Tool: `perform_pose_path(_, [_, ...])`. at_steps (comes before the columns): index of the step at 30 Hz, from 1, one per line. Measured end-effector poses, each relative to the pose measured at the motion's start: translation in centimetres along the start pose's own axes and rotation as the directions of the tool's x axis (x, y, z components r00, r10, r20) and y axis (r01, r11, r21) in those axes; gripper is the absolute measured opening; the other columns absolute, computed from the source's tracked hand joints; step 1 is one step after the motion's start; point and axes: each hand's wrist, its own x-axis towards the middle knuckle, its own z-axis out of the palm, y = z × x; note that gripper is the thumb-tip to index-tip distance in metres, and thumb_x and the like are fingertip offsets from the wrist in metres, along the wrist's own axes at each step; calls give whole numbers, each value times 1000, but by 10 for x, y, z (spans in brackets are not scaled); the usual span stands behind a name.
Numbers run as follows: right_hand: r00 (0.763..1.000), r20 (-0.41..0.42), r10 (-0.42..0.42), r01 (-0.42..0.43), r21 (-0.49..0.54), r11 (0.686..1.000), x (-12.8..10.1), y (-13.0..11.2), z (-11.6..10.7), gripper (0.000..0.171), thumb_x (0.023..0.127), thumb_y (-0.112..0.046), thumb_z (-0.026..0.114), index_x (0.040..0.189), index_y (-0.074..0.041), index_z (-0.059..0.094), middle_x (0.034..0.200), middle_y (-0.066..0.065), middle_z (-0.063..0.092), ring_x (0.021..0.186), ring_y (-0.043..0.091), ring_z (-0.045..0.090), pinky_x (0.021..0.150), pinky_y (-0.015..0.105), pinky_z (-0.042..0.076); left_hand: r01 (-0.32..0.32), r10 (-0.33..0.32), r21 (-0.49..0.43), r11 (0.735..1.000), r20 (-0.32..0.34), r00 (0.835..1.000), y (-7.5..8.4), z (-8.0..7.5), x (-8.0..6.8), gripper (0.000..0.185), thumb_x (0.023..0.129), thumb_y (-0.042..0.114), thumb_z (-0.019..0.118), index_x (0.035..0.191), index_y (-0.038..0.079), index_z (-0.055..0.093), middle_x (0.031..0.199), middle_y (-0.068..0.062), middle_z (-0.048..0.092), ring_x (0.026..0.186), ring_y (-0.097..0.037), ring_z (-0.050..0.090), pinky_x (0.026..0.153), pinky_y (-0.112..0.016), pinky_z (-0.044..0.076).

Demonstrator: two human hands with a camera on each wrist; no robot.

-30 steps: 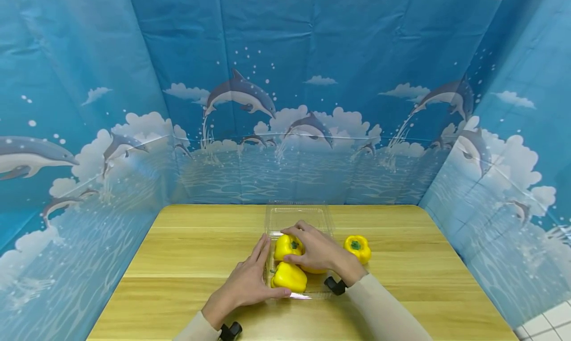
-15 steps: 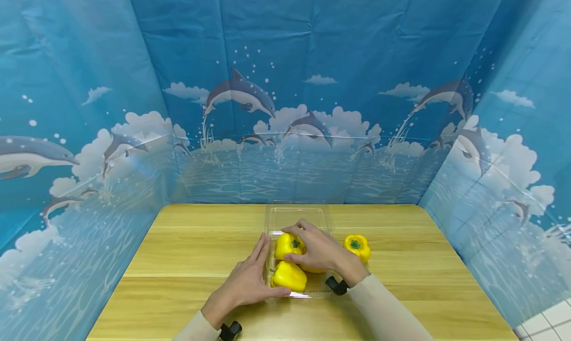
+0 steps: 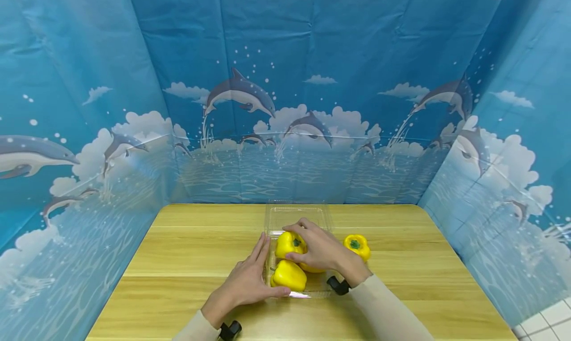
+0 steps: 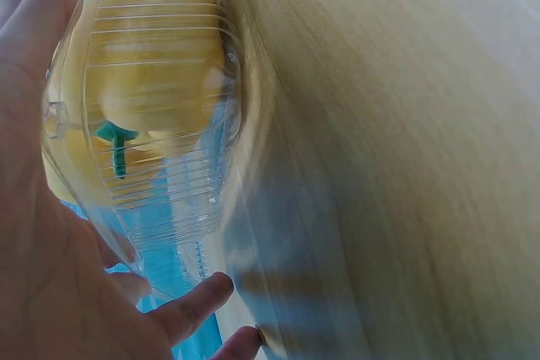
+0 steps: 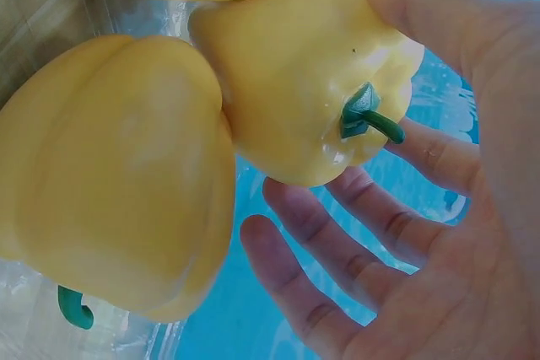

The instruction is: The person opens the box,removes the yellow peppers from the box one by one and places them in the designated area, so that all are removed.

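A round, glossy yellow bell pepper [image 3: 285, 247] sits toward 11 o'clock within the base of a clear, ribbed plastic box [image 3: 308, 295]; whether it touches the floor of that base cannot be told. Its green-stemmed end faces up and leans toward 3 o'clock in the head view, so its long axis is foreshortened there; from the right wrist the stem points to about 4 o'clock. The right hand [image 3: 318, 247] comes in from 4 o'clock, thumb and fingers clamped on this pepper from opposite sides. The left hand [image 3: 247, 284] lies at 8 o'clock of the box, its long fingers straight along the side wall and its thumb set apart along the near rim. At 7 o'clock in the base, a blocky yellow pepper [image 3: 290, 276] lies on its side, long axis roughly across, stem pointing to 10 o'clock. A third, half-hidden yellow pepper [image 3: 314, 268] shows beneath the right hand. The transparent lid [image 3: 299, 216] lies open at 12 o'clock. Outside, at 2 o'clock on the wood-grain surface [image 3: 200, 254], a lobed yellow pepper [image 3: 363, 252] stands stem up, near the right forearm
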Motion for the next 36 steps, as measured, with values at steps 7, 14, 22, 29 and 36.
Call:
perform_pose_path(7, [1000, -4, 2, -2, 6, 1000, -2, 0, -1, 70, 109, -50, 84, 169, -22, 62, 152, 6, 67, 126, 24, 71, 108, 54, 66, -7, 7, 7, 1000, -2, 1000, 0, 0, 0, 149, 85, 100, 73, 190, 20, 4, 199, 1, -9, 164, -48, 57, 122, -81, 50])
perform_pose_path(14, [1000, -11, 1, -1, 10, 1000, -5, -2, -3, 69, 109, -50, 84, 169, -23, 62, 151, 7, 68, 124, 24, 72, 105, 53, 67, -6, 6, -3, 1000, 3, 1000, -1, 1, -1, 149, 85, 100, 73, 190, 20, 4, 199, 1, -10, 163, -49, 57, 124, -84, 47])
perform_pose_path(22, [1000, -25, -7, 7, 7, 1000, -8, -3, -5, 71, 108, -50, 84, 169, -23, 62, 152, 6, 67, 123, 22, 71, 103, 51, 68, -7, 7, -6, 1000, 1, 1000, -1, 2, -1, 148, 86, 99, 73, 190, 20, 4, 199, 1, -9, 163, -50, 57, 124, -83, 48])
perform_pose_path(29, [999, -40, -12, 12, -2, 1000, -13, -3, -5, 71, 108, -49, 85, 169, -22, 62, 152, 7, 67, 124, 23, 71, 103, 51, 68, -10, 10, -3, 1000, -5, 1000, 0, 2, -1, 148, 86, 98, 74, 190, 19, 4, 199, -1, -8, 162, -51, 57, 123, -83, 49])
perform_pose_path(36, [998, -59, -24, 24, -3, 1000, -18, -3, -9, 72, 107, -48, 86, 169, -21, 61, 153, 8, 67, 126, 25, 72, 102, 52, 68, -14, 14, 7, 1000, -12, 1000, 0, 2, 2, 148, 85, 98, 75, 190, 20, 5, 200, -3, -7, 163, -50, 57, 123, -82, 49])
